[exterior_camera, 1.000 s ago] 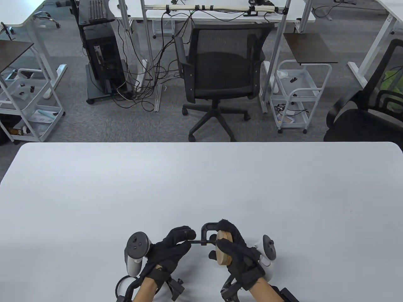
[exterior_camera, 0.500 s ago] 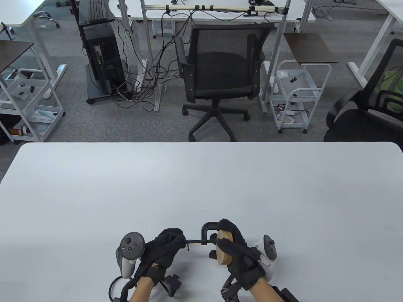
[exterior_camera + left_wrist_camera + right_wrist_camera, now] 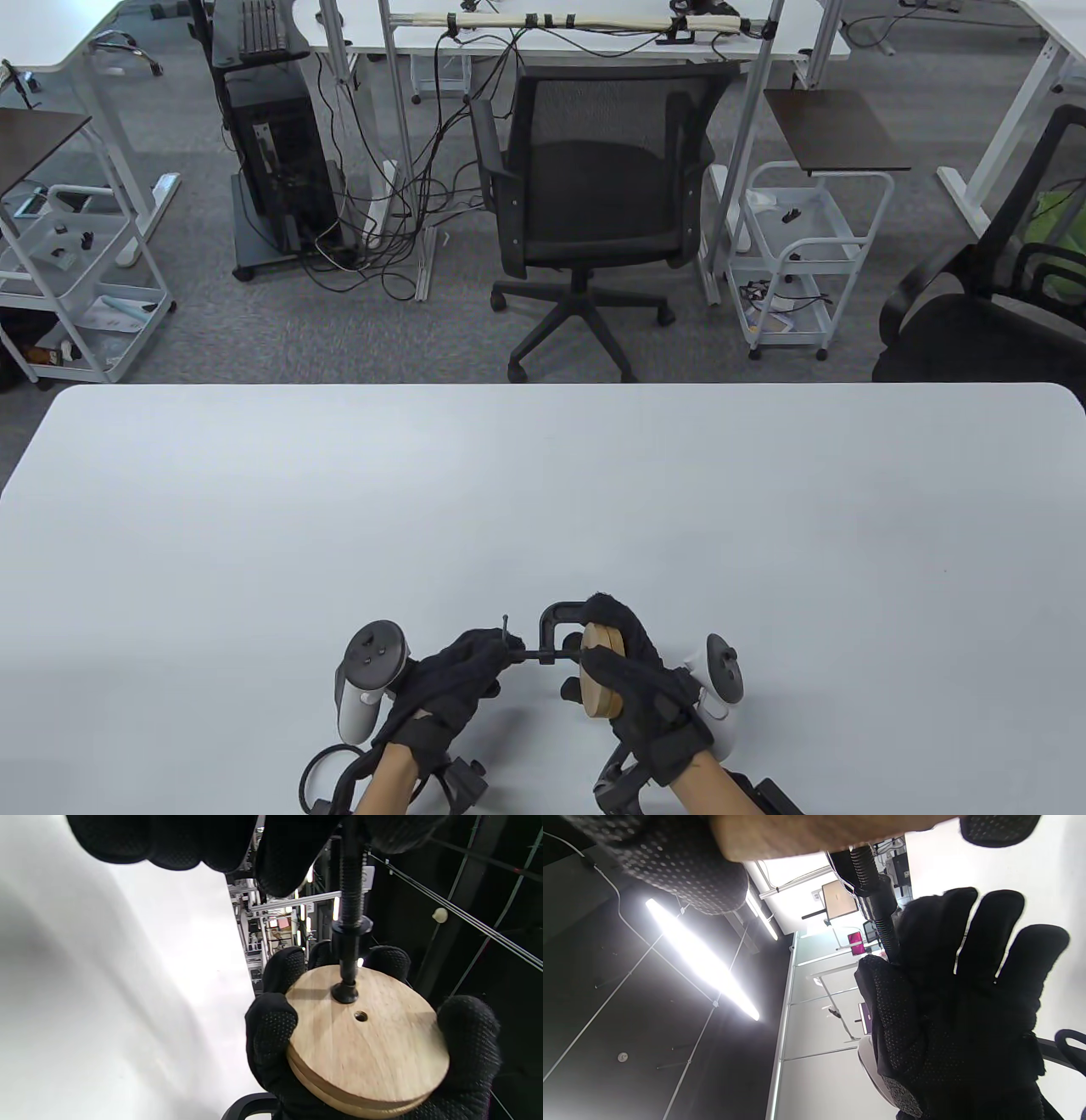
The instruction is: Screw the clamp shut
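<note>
The clamp (image 3: pixel 562 635) sat at six o'clock on the table (image 3: pixel 543 509), held off its surface between both hands. At its nine o'clock end the left hand (image 3: pixel 454 679) pinched the screw (image 3: pixel 350 891) by its handle. The screw's pad (image 3: pixel 345 993) already touched the wooden disc (image 3: pixel 367 1035), so probably only final tightening remained. At three o'clock the right hand (image 3: pixel 640 679) gripped disc and clamp together.

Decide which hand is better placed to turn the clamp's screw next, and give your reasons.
Left. The left hand already grips the screw at its handle end, while the right hand holds the wooden disc inside the clamp.
</note>
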Tool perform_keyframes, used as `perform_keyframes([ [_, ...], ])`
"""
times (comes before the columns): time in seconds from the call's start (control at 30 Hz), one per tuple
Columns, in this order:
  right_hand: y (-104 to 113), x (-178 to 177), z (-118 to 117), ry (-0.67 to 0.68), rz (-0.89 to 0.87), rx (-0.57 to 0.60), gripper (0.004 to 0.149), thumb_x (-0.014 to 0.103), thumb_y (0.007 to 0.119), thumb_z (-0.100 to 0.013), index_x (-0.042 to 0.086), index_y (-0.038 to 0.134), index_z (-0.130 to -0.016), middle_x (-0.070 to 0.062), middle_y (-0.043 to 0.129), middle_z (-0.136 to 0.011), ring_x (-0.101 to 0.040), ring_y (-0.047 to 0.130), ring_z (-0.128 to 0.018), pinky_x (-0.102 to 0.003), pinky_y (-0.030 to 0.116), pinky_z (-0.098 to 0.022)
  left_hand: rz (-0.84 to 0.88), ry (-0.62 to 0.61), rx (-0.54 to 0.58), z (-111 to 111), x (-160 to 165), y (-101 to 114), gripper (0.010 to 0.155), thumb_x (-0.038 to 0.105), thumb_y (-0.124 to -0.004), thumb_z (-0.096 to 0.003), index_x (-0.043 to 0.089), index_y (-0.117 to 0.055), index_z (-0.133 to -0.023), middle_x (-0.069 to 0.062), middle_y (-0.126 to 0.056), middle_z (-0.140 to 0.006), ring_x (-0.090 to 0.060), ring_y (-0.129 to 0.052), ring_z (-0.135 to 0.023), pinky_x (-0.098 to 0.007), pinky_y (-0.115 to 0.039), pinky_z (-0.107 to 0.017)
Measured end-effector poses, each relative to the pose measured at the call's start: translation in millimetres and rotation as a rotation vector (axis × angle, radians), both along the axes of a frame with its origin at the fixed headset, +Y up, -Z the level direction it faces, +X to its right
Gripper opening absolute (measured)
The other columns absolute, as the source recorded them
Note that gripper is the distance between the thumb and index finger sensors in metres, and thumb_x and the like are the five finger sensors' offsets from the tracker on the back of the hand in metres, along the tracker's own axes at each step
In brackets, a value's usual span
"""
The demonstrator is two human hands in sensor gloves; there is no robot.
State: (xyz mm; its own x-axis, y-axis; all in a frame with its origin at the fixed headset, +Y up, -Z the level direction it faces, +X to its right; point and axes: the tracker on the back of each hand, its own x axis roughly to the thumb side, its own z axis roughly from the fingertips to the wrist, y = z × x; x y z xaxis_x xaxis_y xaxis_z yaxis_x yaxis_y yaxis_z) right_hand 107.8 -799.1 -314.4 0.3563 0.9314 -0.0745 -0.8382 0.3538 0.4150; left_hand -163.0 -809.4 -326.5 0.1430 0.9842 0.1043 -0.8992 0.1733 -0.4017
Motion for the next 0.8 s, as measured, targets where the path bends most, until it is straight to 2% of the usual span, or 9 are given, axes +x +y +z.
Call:
perform_keyframes([
  [0.17, -0.3, -0.2, 0.1, -0.001, 0.007, -0.002, 0.075, 0.052, 0.088, -0.051, 0.023, 0.048, -0.108, -0.005, 0.034, -0.114, -0.053, 0.043, -0.094, -0.069, 0.061, -0.054, 0.015, 0.013, 0.093, 0.1, 0.0, 7.8, 0.052, 0.04, -0.075, -0.0546, 0.03, -0.065, -0.105, -0.022, -0.05, -0.114, -0.052, -0.055, -0.099, -0.064, -0.064, -0.063],
  [0.33, -0.9, -0.9, 0.6, 0.005, 0.012, -0.006, 0.075, 0.052, 0.088, -0.051, 0.023, 0.048, -0.108, -0.005, 0.033, -0.114, -0.053, 0.043, -0.094, -0.069, 0.06, -0.054, 0.003, 0.022, 0.145, 0.9, -1.3, 13.3, 0.044, 0.03, -0.082, -0.0486, 0.036, -0.08, -0.092, -0.017, -0.06, -0.112, -0.05, -0.059, -0.099, -0.065, -0.065, -0.063],
  [0.47, -1.1, -0.8, 0.1, 0.004, 0.014, -0.004, 0.075, 0.052, 0.088, -0.051, 0.023, 0.048, -0.108, -0.005, 0.033, -0.114, -0.053, 0.043, -0.094, -0.069, 0.06, -0.054, 0.003, 0.03, 0.141, 1.0, -1.1, 13.4, 0.045, 0.03, -0.083, -0.0485, 0.035, -0.08, -0.093, -0.018, -0.061, -0.112, -0.051, -0.06, -0.099, -0.065, -0.065, -0.063],
  [0.53, -1.5, -0.9, 0.2, -0.001, 0.013, -0.006, 0.075, 0.052, 0.088, -0.052, 0.023, 0.048, -0.108, -0.005, 0.033, -0.114, -0.053, 0.043, -0.094, -0.069, 0.061, -0.054, 0.0, 0.027, 0.133, 1.5, -0.1, 13.3, 0.047, 0.032, -0.081, -0.0503, 0.032, -0.076, -0.097, -0.019, -0.059, -0.112, -0.051, -0.059, -0.099, -0.065, -0.065, -0.063],
  [0.63, -0.8, -1.1, 0.3, -0.005, 0.007, -0.005, 0.075, 0.052, 0.088, -0.052, 0.023, 0.048, -0.108, -0.005, 0.033, -0.114, -0.053, 0.043, -0.094, -0.069, 0.061, -0.054, -0.003, 0.012, 0.106, 1.1, 0.1, 11.1, 0.06, 0.041, -0.08, -0.0522, 0.026, -0.063, -0.108, -0.021, -0.055, -0.113, -0.052, -0.058, -0.098, -0.064, -0.065, -0.062],
  [0.73, -0.5, -0.4, 0.0, -0.014, 0.008, -0.005, 0.075, 0.052, 0.088, -0.051, 0.023, 0.048, -0.108, -0.005, 0.034, -0.114, -0.053, 0.043, -0.094, -0.069, 0.061, -0.054, 0.024, -0.027, 0.041, 0.6, -1.5, 8.0, 0.065, 0.045, -0.079, -0.0532, 0.02, -0.059, -0.11, -0.023, -0.052, -0.113, -0.053, -0.055, -0.098, -0.064, -0.064, -0.063],
  [0.8, -0.5, 0.0, -0.1, -0.015, 0.003, -0.005, 0.075, 0.052, 0.088, -0.051, 0.023, 0.048, -0.108, -0.005, 0.033, -0.114, -0.053, 0.043, -0.094, -0.069, 0.061, -0.054, -0.001, 0.012, 0.028, 0.9, -3.5, 7.2, 0.069, 0.048, -0.079, -0.0525, 0.017, -0.058, -0.11, -0.024, -0.053, -0.113, -0.054, -0.057, -0.097, -0.064, -0.065, -0.062],
])
